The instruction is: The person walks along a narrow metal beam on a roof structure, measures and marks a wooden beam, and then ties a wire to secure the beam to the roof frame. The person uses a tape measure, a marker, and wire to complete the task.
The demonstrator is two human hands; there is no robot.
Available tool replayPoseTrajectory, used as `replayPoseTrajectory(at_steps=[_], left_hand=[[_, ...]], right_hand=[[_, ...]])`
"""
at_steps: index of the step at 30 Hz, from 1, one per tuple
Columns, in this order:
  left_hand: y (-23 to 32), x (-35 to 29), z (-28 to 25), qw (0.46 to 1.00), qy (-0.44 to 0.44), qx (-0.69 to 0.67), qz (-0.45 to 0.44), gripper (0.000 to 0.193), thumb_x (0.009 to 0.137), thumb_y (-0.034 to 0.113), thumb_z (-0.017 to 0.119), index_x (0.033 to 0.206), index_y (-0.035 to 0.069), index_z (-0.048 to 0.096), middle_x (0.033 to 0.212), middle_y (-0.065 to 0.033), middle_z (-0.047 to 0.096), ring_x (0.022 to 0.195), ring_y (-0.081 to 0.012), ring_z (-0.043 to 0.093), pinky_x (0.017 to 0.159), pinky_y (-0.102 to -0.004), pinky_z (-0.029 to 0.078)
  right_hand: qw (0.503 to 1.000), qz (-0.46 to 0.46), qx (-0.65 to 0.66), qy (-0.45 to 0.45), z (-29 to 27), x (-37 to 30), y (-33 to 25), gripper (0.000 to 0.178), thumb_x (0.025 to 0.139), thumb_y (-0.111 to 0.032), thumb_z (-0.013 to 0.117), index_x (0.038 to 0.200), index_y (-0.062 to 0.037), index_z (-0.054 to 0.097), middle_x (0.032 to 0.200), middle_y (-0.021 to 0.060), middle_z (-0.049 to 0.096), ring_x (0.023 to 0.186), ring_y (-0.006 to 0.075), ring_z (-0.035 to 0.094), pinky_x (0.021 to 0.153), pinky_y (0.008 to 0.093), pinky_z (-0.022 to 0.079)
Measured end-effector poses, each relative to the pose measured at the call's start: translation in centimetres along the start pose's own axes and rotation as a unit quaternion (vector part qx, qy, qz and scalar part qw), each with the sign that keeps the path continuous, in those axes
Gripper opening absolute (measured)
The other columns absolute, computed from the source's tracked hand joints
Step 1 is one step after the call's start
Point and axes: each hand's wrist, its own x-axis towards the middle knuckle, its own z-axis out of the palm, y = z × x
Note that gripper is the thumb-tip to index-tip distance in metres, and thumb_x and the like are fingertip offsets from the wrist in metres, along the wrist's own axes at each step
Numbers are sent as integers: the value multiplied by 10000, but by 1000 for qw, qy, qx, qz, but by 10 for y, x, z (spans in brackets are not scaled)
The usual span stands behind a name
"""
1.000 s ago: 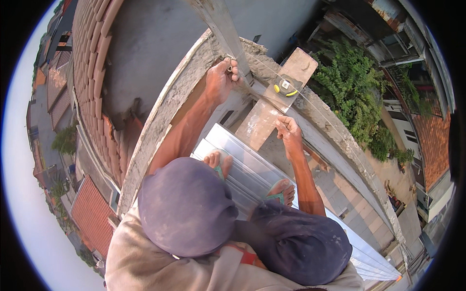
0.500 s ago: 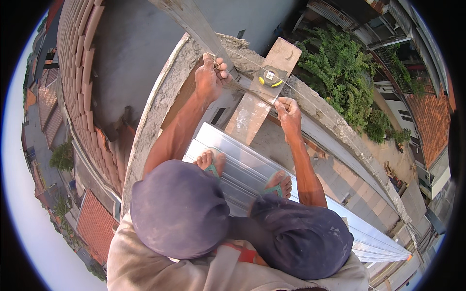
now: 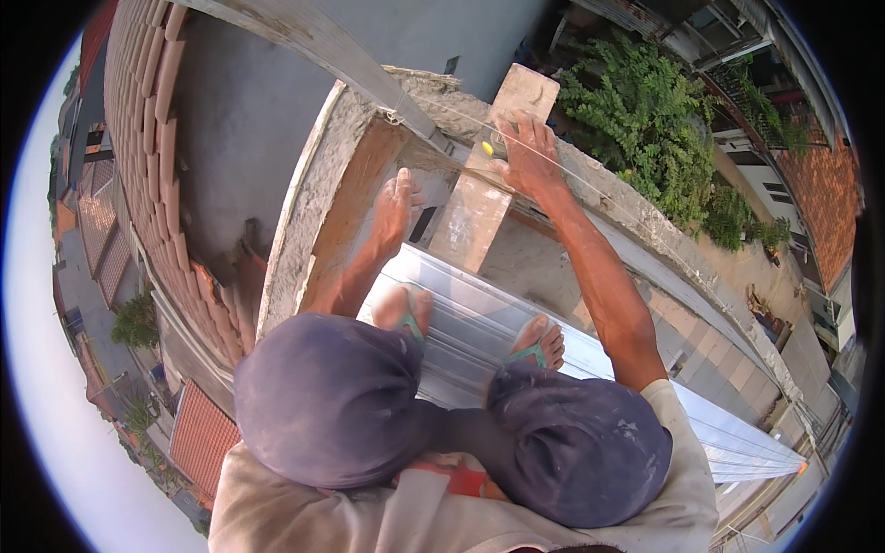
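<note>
My right hand [image 3: 532, 164] is wrapped over a tape measure, with fingers and thumb on either side of it. Only a yellow part of the tape measure [image 3: 488, 147] shows past the hand. It rests on a wooden plank [image 3: 470, 226] laid across the gap by the wall top. My left hand [image 3: 396, 210] hangs in front of the rough wall, fingers stretched and slightly blurred, with nothing visible in it. Just beyond it, string [image 3: 393, 118] is looped around a grey post [image 3: 355, 69]. A thin taut line [image 3: 590, 181] runs from the post along the wall to the right.
Under my sandalled feet lies a ribbed metal platform [image 3: 461, 318], high above the ground. A rough concrete wall top [image 3: 309, 175] borders the left, with roof tiles [image 3: 138, 138] beyond. Leafy branches [image 3: 636, 129] stand to the right, past the wall.
My left hand has let go of the string at the post and dropped toward me. My right hand has left the string and moved up and left onto the tape measure.
</note>
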Motion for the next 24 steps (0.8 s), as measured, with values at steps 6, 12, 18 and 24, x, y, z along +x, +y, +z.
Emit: replayPoseTrajectory(at_steps=[6, 12, 18, 24], left_hand=[[-5, -42, -5, 988, -87, 104, 69, 681, 1093, 560, 440, 1333, -61, 579, 1305, -219, 652, 1187, -310, 663, 984, -438, 532], [27, -69, -11, 982, -145, 97, 73, 577, 1120, 472, 441, 1300, -49, 609, 1235, -191, 685, 1135, -272, 676, 967, -403, 543], [42, -86, -11, 980, -165, 94, 57, 531, 1129, 440, 439, 1281, -38, 614, 1201, -170, 704, 1089, -252, 687, 954, -392, 535], [28, -82, -23, 970, -232, 49, -52, 567, 1068, 510, 556, 1302, -5, 580, 1246, -157, 672, 1138, -264, 650, 936, -406, 529]], right_hand=[[996, 15, 23, -82, -2, 11, 4, 923, 765, -221, 867, 1571, -159, 422, 1418, 143, 527, 1377, 362, 460, 1134, 543, 403], [997, 22, 21, -65, -3, 5, -3, 810, 752, -235, 862, 1457, -76, 495, 1372, 128, 554, 1332, 333, 481, 1075, 548, 421], [994, 40, 103, 0, -18, -52, -19, 854, 806, -464, 804, 1567, -298, 453, 1401, 238, 545, 1349, 411, 492, 1072, 666, 388], [853, 221, 471, -35, -49, -150, -21, 731, 808, -439, 776, 1463, -186, 571, 1231, 242, 620, 1171, 396, 609, 970, 507, 496]])
